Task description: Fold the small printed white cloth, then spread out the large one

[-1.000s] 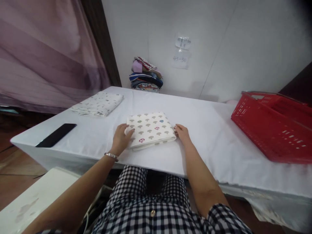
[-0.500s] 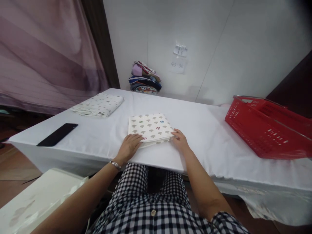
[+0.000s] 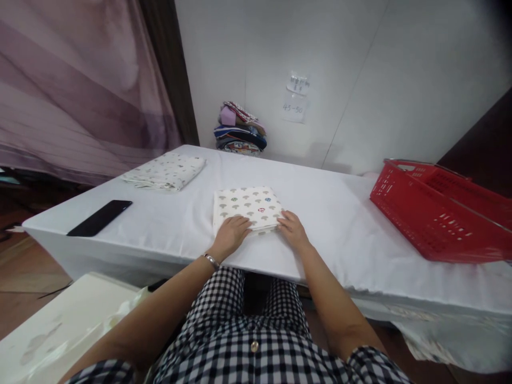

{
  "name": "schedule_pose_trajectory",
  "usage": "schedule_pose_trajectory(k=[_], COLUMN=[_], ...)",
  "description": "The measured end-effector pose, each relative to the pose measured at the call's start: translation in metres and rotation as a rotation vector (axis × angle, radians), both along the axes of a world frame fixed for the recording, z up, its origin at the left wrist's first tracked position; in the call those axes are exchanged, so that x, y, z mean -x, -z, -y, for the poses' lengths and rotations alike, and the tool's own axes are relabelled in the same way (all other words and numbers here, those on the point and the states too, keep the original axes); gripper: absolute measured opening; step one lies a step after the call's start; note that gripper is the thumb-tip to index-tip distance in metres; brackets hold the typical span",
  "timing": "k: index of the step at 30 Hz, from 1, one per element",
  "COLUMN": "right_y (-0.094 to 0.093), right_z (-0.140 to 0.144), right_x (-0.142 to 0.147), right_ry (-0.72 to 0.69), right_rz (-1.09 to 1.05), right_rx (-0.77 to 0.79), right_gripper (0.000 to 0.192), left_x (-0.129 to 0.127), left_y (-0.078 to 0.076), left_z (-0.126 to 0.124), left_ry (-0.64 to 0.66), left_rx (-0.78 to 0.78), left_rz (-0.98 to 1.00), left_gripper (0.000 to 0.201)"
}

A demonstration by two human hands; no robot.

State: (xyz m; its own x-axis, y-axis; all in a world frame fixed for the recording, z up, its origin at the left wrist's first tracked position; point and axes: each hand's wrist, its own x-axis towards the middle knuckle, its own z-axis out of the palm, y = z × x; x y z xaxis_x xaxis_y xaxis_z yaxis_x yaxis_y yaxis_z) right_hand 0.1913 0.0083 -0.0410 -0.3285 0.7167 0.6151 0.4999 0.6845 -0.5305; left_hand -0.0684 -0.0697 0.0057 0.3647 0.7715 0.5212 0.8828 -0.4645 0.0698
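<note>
A folded white cloth (image 3: 248, 204) with grey mushroom prints and a few coloured ones lies flat on the table in front of me. My left hand (image 3: 232, 234) rests on its front edge, palm down, with the fingers stretched over the fabric. At the front right corner, my right hand (image 3: 293, 228) holds the cloth's edge, fingers on top; its thumb shows only in part. The cloth's layers are visible along the front edge between both hands.
Another folded printed cloth (image 3: 168, 170) lies at the back left of the white-covered table (image 3: 332, 213). Near the left edge is a black phone (image 3: 100, 217). A red plastic basket (image 3: 440, 213) stands at right. Behind the table is a stack of folded fabrics (image 3: 240, 130).
My left hand has slid to the right along the cloth's front edge. My right hand has shifted slightly left, its fingers further onto the corner. The view has moved a little.
</note>
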Motion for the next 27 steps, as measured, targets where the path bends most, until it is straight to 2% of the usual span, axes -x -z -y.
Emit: schedule_pose_trajectory(k=[4,10,19,25,27], right_y=[-0.003,-0.01,-0.013,-0.015,-0.016], right_z=[0.001,0.004,0.004,0.004,0.004], right_x=[0.002,0.005,0.014,0.014,0.014], right_ry=[0.019,0.001,0.082,0.066,0.088], right_rz=[0.045,0.083,0.075,0.156,0.173], right_rx=[-0.054,-0.086,-0.07,-0.136,-0.171], right_gripper=[0.022,0.021,0.023,0.025,0.024], left_x=[-0.001,-0.005,-0.005,-0.009,-0.009], left_y=[-0.001,-0.005,-0.002,-0.006,-0.004], left_z=[-0.003,-0.004,-0.002,-0.001,0.0], left_ry=[-0.025,-0.149,-0.063,-0.133,-0.112], left_rx=[-0.001,0.034,0.024,0.054,0.054], left_rz=[0.013,-0.036,-0.009,-0.062,-0.078], left_gripper=[0.029,0.034,0.032,0.031,0.03])
